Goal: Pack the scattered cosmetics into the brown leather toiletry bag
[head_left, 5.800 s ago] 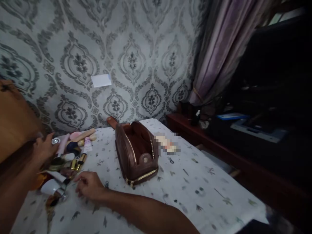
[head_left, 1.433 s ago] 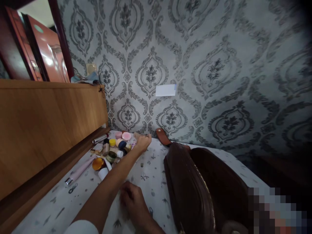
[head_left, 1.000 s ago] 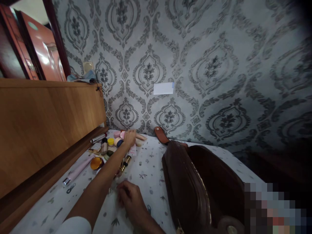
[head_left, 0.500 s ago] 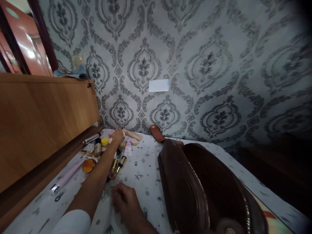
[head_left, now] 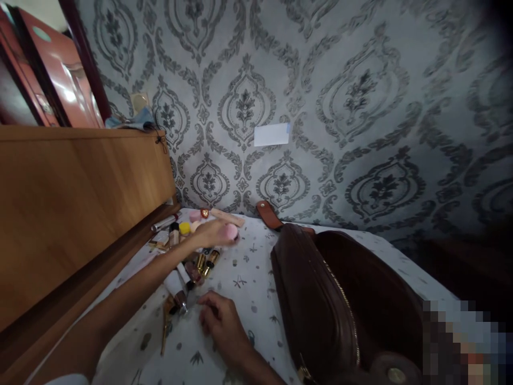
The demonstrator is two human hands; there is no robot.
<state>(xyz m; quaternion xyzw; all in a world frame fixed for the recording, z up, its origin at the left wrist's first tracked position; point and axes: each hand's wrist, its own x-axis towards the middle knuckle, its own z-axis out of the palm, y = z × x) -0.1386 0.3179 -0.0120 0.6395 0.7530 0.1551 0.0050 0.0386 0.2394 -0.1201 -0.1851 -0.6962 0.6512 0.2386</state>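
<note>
My left hand point(head_left: 214, 233) is closed around a small round pink cosmetic item point(head_left: 230, 232), held over the far part of the make-up pile; its exact kind is blurred. My right hand point(head_left: 224, 325) rests low over the patterned sheet, fingers loosely curled with a gap at the thumb and nothing visible in them. Nearest to it are a white tube with a dark cap point(head_left: 176, 286) and a gold-handled item point(head_left: 164, 326). Gold lipstick-like tubes point(head_left: 206, 263) lie between my hands. A yellow-lidded jar point(head_left: 184, 229) sits behind my left forearm.
A brown leather bag point(head_left: 312, 299) gapes on the right, its strap end point(head_left: 269, 215) lying toward the wall. A wooden board point(head_left: 88, 214) borders the bed on the left. The patterned wall point(head_left: 248, 176) closes off the back. A long pale pink box point(head_left: 227, 216) lies near it.
My left hand has come rightward and nearer from the back of the pile, bringing the pink item with it. A red heart-shaped item now shows there. My right hand stays low, and the view has shifted slightly.
</note>
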